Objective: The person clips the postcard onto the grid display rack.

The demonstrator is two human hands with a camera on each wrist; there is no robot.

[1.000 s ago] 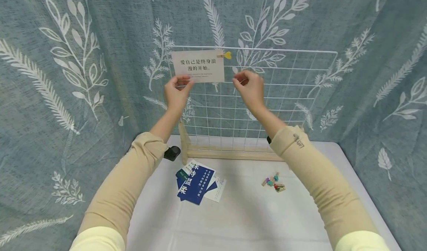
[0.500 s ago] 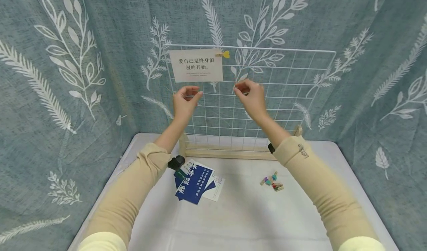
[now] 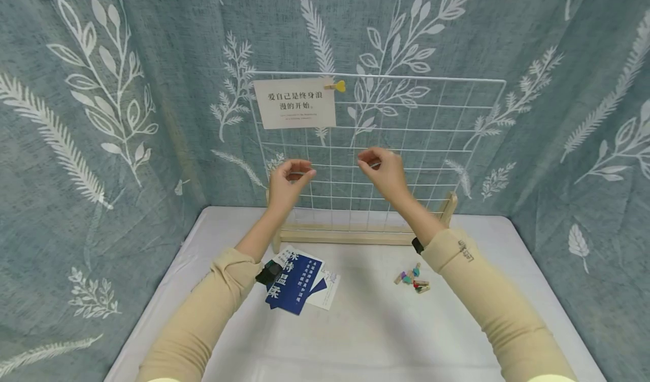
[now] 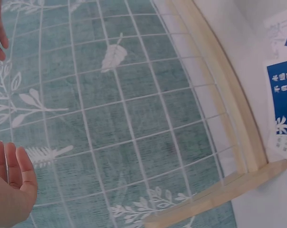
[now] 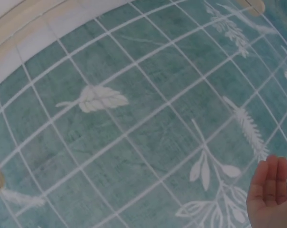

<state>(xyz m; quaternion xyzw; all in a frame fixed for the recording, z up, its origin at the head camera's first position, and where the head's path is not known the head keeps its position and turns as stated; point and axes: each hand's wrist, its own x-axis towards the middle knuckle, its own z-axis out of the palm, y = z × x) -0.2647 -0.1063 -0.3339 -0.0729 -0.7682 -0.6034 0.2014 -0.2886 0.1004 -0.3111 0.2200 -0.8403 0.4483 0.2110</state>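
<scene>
A white card [image 3: 294,117] with Chinese lettering hangs at the upper left of a white wire grid [image 3: 406,128]. A wooden clothespin with a yellow heart [image 3: 339,86] grips its top right corner. Below the card, my left hand [image 3: 286,185] is held in front of the grid with relaxed, bent fingers and nothing between them. My right hand [image 3: 387,173] is level with it, farther right, its fingers loosely curved and holding nothing. In the left wrist view the left hand's fingers [image 4: 13,166] show at the left edge; in the right wrist view the right hand [image 5: 269,194] is at lower right.
Overlapping cards, a blue one [image 3: 297,286] on top, lie at the left of the white table [image 3: 365,325]. Several small colored clothespins [image 3: 418,286] lie to the right. The grid stands in a wooden base [image 3: 350,237]; patterned teal curtains [image 3: 167,145] surround the table.
My left hand has let go of the card's lower edge and moved down and slightly right. The right hand has lowered too. The card stays hanging from its clothespin.
</scene>
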